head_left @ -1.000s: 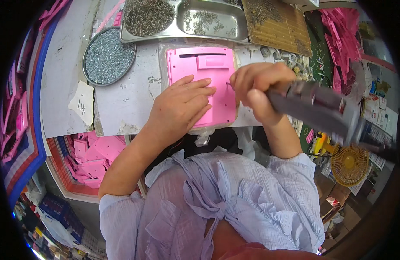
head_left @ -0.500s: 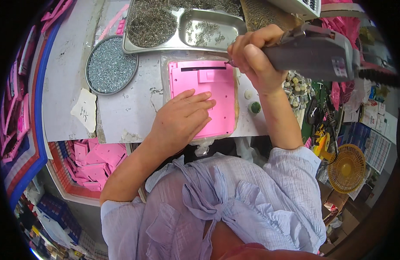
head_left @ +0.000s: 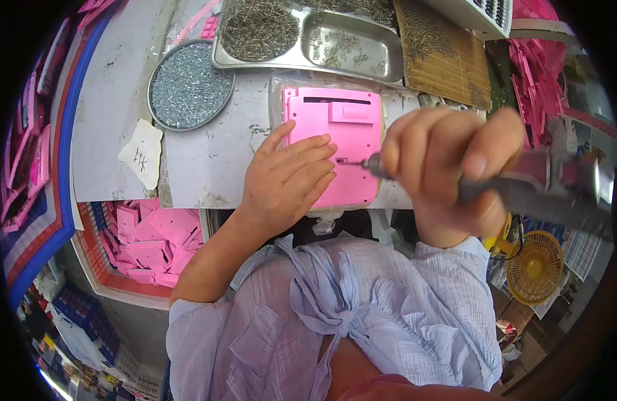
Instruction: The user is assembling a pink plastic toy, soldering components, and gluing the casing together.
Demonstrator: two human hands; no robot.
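Observation:
A pink plastic casing [head_left: 354, 142], with a long dark slot near its far edge and several small holes, lies on a clear plastic sheet on the table. My left hand [head_left: 280, 175] rests flat on its left side, fingers spread. My right hand [head_left: 449, 167] is wrapped round a dark grey electric screwdriver [head_left: 539, 197], blurred by motion. The thin bit points left at a small dark opening in the middle of the casing, near my left fingertips. Whether the bit touches the casing I cannot tell.
A round tray of small silvery screws [head_left: 191, 83] stands at the far left. Beside it, a metal compartment tray [head_left: 308, 63] holds small springs. A bamboo mat [head_left: 449, 57] lies farther right. A crate of pink casings [head_left: 148, 250] stands lower left; a yellow fan [head_left: 534, 267] is at right.
My right hand has brought the screwdriver from the casing's far right corner nearer to me, to the casing's middle. My left hand stays on the casing. The whole view has shifted a little.

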